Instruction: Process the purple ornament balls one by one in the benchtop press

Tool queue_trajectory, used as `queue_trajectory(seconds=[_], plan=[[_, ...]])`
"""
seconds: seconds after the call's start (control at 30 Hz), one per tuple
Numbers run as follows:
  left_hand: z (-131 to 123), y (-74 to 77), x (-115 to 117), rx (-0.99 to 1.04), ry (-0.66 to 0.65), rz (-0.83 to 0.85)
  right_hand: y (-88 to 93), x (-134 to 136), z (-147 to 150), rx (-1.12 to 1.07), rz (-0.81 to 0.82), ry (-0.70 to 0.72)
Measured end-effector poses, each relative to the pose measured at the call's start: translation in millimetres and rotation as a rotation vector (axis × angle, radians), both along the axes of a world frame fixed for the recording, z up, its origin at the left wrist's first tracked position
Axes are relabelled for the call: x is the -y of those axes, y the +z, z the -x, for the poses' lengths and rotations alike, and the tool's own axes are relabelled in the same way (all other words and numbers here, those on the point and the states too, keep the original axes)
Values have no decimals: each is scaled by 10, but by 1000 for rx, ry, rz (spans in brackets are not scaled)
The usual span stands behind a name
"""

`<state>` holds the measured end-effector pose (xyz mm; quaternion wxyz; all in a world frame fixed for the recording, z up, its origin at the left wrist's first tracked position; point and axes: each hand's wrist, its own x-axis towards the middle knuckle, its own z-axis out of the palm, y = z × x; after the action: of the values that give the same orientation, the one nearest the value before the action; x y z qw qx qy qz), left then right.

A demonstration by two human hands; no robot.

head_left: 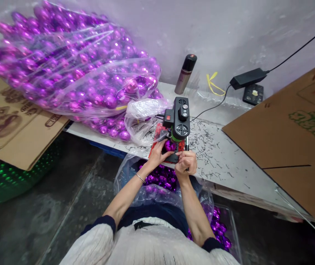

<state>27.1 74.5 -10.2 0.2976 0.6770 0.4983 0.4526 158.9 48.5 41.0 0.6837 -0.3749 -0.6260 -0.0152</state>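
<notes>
A shiny purple ball (170, 145) sits under the head of a small black tabletop machine (181, 117) with round grilles and a red switch. My left hand (157, 154) holds the ball from the left, thumb in front and fingers behind. The machine stands on a red base (157, 134). My right hand (185, 163) is closed in a fist at the machine's front right, close to a thin upright dark rod (186, 142). Whatever its fingers hold, if anything, is hidden. Below both hands, an open clear bag (123, 176) contains many purple balls.
A large clear bag of purple balls (91, 70) fills the back left. Behind the machine stand a spray can (185, 73) and a power adapter (248, 78). Cardboard boxes (292, 143) lean at right. Dark scraps (204, 143) litter the white tabletop (229, 173).
</notes>
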Motion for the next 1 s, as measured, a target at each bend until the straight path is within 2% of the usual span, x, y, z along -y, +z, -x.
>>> queue_trajectory(seconds=[0.27, 0.37, 0.47, 0.57, 0.63, 0.7, 0.77, 0.87, 0.93, 1.0], plan=[[12, -63, -61, -23, -10, -38, -99, -47, -16, 38, -34, -6], [21, -73, -86, -21, -16, -47, -83, -59, 4, 62, -77, 4], [18, -58, -117, -11, -22, -47, 107, -52, 42, -60, -28, 8], [6, -41, -96, -2, -9, -45, 453, -27, 68, -122, 83, -44], [9, -53, 8, 5, 6, -68, 665, -7, 67, -129, 138, -30], [39, -93, 210, -7, 20, -110, 782, 13, 53, -113, 158, -14], [103, -147, 475, -63, 9, -151, 787, 32, 34, -79, 148, 1], [242, -185, 782, -198, -37, -190, 670, 56, 19, -30, 106, 20], [343, -133, 755, -248, -17, -208, 591, 65, 24, -27, 88, 24], [443, -4, 478, -262, 76, -208, 547, 69, 35, -42, 88, 24]])
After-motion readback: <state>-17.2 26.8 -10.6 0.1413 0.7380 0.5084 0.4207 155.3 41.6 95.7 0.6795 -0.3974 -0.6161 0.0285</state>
